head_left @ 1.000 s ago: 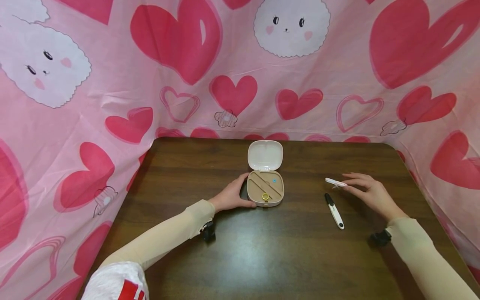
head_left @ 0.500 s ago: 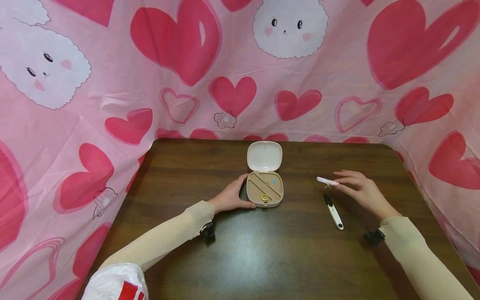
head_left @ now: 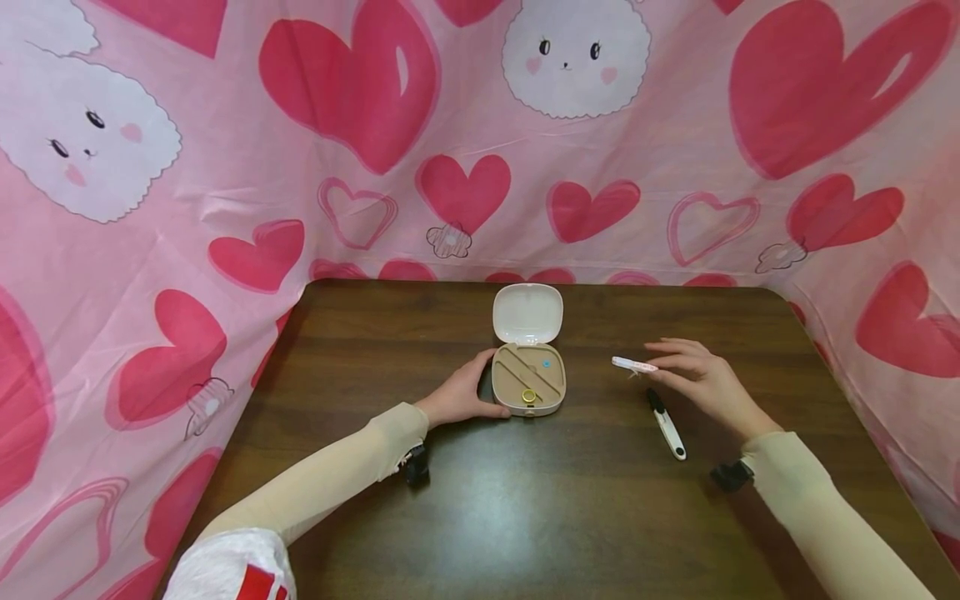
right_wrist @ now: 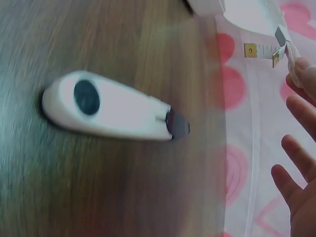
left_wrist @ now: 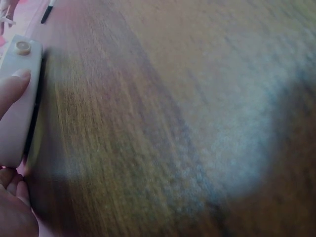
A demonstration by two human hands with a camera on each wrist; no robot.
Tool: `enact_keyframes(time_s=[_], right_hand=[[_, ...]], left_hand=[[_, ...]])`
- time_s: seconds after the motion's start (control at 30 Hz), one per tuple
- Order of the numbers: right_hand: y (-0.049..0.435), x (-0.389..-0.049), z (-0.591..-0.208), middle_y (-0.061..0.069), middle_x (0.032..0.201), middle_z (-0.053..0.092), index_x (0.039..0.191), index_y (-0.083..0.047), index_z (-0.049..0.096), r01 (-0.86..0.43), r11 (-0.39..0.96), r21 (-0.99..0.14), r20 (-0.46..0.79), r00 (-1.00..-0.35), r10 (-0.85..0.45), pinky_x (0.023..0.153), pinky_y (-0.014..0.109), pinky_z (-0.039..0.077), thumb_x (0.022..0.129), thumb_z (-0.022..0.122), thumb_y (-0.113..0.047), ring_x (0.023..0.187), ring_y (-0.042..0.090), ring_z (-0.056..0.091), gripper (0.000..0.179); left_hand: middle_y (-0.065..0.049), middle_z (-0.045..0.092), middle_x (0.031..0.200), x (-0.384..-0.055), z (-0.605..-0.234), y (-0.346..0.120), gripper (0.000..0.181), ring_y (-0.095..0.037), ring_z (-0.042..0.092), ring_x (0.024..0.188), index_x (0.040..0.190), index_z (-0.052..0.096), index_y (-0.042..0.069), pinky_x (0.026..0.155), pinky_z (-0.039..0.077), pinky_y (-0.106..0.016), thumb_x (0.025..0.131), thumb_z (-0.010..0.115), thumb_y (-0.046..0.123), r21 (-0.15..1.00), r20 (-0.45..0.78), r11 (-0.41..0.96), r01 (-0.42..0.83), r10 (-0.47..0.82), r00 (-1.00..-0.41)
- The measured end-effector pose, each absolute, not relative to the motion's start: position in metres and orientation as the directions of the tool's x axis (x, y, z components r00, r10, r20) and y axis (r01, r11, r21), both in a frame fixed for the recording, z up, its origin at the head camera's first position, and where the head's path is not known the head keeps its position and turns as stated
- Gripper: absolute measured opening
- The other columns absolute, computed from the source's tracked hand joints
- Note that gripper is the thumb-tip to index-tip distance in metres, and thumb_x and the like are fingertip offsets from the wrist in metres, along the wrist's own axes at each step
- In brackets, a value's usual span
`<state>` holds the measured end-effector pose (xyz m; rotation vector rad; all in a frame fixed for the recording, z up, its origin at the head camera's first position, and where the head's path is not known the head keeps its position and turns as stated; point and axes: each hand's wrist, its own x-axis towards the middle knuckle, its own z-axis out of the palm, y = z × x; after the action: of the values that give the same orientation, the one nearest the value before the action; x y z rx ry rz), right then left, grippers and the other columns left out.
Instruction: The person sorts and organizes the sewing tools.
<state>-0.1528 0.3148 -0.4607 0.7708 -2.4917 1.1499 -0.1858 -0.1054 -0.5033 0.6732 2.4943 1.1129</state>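
Note:
My left hand [head_left: 461, 393] grips the left side of a small cream case [head_left: 546, 407], its lid [head_left: 527, 312] standing open. In the left wrist view the thumb presses the case's front wall [left_wrist: 17, 116] beside a round clasp [left_wrist: 22, 47]. Inside the beige tray lie a small yellow ring [head_left: 528, 396] and a tiny blue piece [head_left: 546, 363]. To the right, above the table, my right hand [head_left: 697, 379] pinches a folded tape measure [head_left: 633, 364] between thumb and fingertip; the other fingers are spread. Its metal end tabs [right_wrist: 251, 50] dangle in the right wrist view.
White thread snips [head_left: 670, 432] with a black tip lie on the brown wooden table [head_left: 480, 517], just below the right hand. Pink heart-printed cloth [head_left: 600, 150] hangs behind the table and along both sides.
My right hand has carried the tape measure leftward, nearer the case. My left hand, the case and the snips stay where they were.

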Motion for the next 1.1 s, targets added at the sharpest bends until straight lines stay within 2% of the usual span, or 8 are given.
enact_keyframes(time_s=[0.57,0.8,1.1], right_hand=[[0.285,-0.156,-0.460,0.018,0.125,0.072,0.103,-0.007,0.083,-0.618,0.467,-0.632,0.482,-0.786,-0.388,0.107,0.009,0.034,0.076,0.082,0.015,0.131,-0.005,0.047,0.035],[0.271,-0.159,-0.460,0.015,0.127,0.071,0.105,-0.010,0.083,-0.602,0.445,-0.663,0.450,-0.795,-0.406,0.108,0.010,0.033,0.080,0.082,0.010,0.132,0.005,0.050,0.032],[0.256,-0.165,-0.462,0.013,0.128,0.072,0.107,-0.012,0.082,-0.611,0.422,-0.670,0.443,-0.785,-0.433,0.110,0.013,0.034,0.084,0.081,0.008,0.130,0.025,0.054,0.031]], left_hand=[[-0.012,0.042,0.159,-0.184,-0.501,-0.105,0.108,-0.027,0.043,0.144,0.162,0.027,0.011,0.120,0.034,-0.045,0.079,0.092,0.035,0.760,-0.092,0.577,0.298,0.550,-0.830],[-0.012,0.042,0.159,-0.183,-0.501,-0.106,0.108,-0.027,0.044,0.143,0.161,0.027,0.012,0.120,0.034,-0.046,0.079,0.092,0.036,0.763,-0.101,0.581,0.283,0.540,-0.836],[-0.012,0.042,0.159,-0.185,-0.502,-0.105,0.108,-0.028,0.044,0.143,0.161,0.027,0.012,0.120,0.034,-0.046,0.079,0.092,0.037,0.759,-0.100,0.584,0.287,0.540,-0.836]])
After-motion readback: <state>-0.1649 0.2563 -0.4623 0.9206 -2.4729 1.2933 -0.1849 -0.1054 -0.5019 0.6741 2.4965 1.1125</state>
